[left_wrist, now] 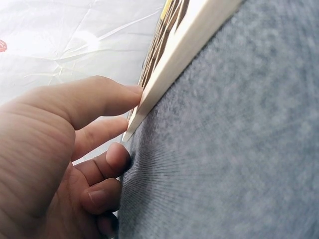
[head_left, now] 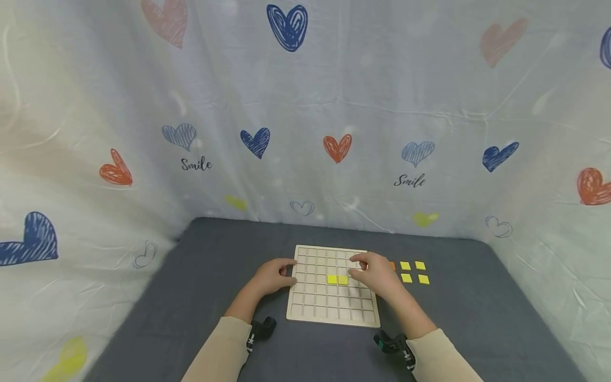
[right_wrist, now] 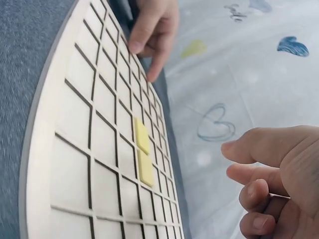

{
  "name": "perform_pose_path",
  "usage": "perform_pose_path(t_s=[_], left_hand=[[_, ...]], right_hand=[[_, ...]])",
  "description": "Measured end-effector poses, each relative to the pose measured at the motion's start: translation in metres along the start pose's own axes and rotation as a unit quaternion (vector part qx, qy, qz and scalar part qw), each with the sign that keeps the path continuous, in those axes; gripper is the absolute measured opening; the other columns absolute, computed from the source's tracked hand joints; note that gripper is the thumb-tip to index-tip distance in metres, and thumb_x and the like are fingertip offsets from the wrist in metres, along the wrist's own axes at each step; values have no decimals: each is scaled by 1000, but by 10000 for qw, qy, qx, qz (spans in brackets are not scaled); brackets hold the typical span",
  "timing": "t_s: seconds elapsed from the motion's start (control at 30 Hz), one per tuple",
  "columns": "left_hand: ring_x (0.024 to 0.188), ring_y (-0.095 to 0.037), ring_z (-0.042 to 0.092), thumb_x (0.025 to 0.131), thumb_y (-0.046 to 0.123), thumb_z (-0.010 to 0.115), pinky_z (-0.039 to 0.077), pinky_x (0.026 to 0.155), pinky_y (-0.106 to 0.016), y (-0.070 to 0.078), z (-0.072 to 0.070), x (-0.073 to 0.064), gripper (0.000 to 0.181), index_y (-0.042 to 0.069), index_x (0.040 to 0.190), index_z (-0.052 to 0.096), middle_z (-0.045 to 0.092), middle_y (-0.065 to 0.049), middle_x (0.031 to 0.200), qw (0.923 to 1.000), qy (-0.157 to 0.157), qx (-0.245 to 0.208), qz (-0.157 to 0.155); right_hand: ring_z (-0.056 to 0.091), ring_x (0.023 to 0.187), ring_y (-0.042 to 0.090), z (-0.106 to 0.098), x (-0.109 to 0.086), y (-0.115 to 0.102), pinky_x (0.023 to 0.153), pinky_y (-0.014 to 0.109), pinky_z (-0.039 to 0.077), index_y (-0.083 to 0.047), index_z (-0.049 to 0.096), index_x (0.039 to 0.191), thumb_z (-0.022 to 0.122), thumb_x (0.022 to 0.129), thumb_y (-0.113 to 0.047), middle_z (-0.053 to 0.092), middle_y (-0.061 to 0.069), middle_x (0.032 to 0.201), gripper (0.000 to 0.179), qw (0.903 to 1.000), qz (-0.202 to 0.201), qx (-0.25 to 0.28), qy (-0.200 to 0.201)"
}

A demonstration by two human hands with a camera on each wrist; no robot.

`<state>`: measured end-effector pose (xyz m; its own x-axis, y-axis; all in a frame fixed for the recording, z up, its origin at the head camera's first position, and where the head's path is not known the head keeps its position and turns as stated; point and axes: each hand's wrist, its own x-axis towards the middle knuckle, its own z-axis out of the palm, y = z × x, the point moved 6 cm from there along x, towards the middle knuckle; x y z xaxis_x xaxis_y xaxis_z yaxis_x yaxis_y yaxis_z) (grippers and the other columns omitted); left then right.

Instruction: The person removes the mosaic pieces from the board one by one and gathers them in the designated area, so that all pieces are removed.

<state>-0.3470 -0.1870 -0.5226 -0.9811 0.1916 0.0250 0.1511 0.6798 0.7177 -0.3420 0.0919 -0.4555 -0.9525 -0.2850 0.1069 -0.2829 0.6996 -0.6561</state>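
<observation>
A pale wooden grid board [head_left: 333, 320] lies on the dark grey cloth. Two yellow square tiles [head_left: 337, 279] sit side by side in neighbouring cells near its middle; the right wrist view shows these yellow tiles [right_wrist: 143, 152] set between the ridges. My left hand [head_left: 271, 277] touches the board's left edge with thumb and forefinger spread along it, while its other fingers bend loosely beneath [left_wrist: 99, 184]. Over the right part of the board hovers my right hand [head_left: 379, 273], thumb and forefinger apart with nothing between them.
Right of the board, several loose yellow tiles [head_left: 406, 278] lie on the cloth, with an orange tile [head_left: 392, 266] partly hidden behind my right hand. A pale curtain [head_left: 296, 180] printed with hearts hangs behind and at both sides.
</observation>
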Motion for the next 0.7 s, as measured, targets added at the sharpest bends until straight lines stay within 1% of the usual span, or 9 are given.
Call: perform_pose_path(t_s=[0.13, 0.23, 0.3, 0.4, 0.5, 0.6, 0.7], left_hand=[[60, -14, 45, 88, 22, 80, 37, 57, -32, 1, 0, -1, 52, 9, 137, 67, 52, 0, 73, 10000, -8, 19, 29], [60, -15, 45, 88, 22, 80, 37, 57, -32, 2, -1, -2, 52, 9, 137, 67, 52, 0, 74, 10000, -30, 9, 24], [60, -15, 45, 88, 22, 80, 37, 57, -32, 3, -1, -2, 53, 8, 137, 67, 52, -1, 73, 10000, -29, -3, 43], [61, -15, 45, 88, 22, 80, 37, 58, -32, 3, -1, -1, 53, 8, 137, 66, 52, 0, 74, 10000, -30, -15, 30], [61, -14, 45, 88, 22, 81, 37, 58, -32, 2, -1, -1, 53, 9, 137, 67, 52, 0, 74, 10000, -32, -4, 29], [61, -14, 45, 89, 23, 80, 37, 58, -32, 1, -1, -1, 53, 9, 137, 67, 52, 0, 75, 10000, -54, -8, 15], [61, -14, 44, 89, 23, 80, 37, 58, -32, 1, 0, 0, 53, 9, 138, 66, 52, 0, 74, 10000, -59, -34, 5]], right_hand=[[24, 51, 14, 15, 3, -4, 52, 31, 26, -4, 74, 123, 78, 92, -17, 41, 0, 66, 35, 9998, -78, 61, -193], [21, 50, 14, 27, 6, -5, 52, 31, 24, -4, 75, 122, 78, 91, -17, 36, -2, 61, 34, 9994, -71, 69, -327], [22, 50, 13, 35, 7, -6, 52, 30, 24, -4, 76, 120, 79, 90, -17, 36, -3, 60, 34, 9993, -39, 15, -374], [28, 51, 12, 45, 10, -6, 53, 30, 27, -3, 76, 119, 78, 88, -15, 41, -3, 61, 34, 9991, 16, -156, -403], [38, 55, 13, 52, 12, -6, 55, 30, 32, -3, 77, 118, 77, 86, -14, 50, -2, 67, 34, 9983, 133, -421, -377], [46, 61, 15, 55, 12, -5, 58, 31, 37, -4, 78, 116, 77, 85, -14, 59, -1, 75, 32, 9972, 221, -621, -345], [52, 66, 16, 57, 12, -4, 60, 32, 43, -5, 80, 111, 78, 85, -12, 69, 2, 87, 27, 9968, 195, -722, -276]])
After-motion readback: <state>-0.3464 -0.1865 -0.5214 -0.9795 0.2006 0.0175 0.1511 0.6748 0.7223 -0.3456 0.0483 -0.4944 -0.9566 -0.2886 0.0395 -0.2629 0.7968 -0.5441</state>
